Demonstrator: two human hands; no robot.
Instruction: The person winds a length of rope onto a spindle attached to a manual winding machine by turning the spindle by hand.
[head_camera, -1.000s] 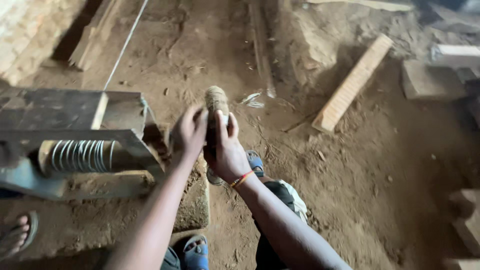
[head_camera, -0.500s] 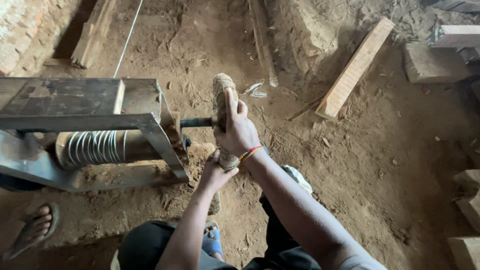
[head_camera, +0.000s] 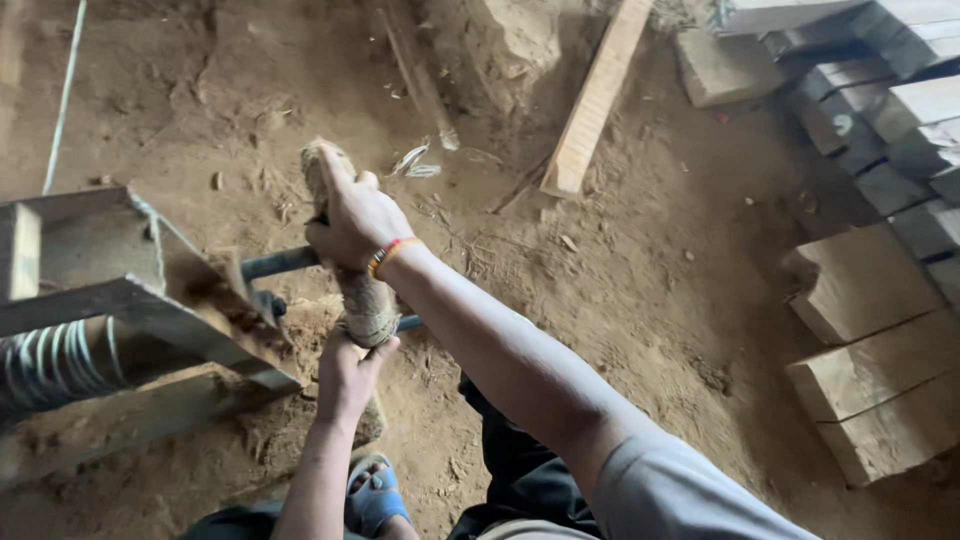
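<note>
frame (head_camera: 120, 300) left, blocks (head_camera: 880, 300) right (stacked)

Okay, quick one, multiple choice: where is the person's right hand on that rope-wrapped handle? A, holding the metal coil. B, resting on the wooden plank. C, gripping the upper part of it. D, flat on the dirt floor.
C: the right hand is closed around the upper part of the rope-wrapped handle, while the left hand grips its lower end.
</note>
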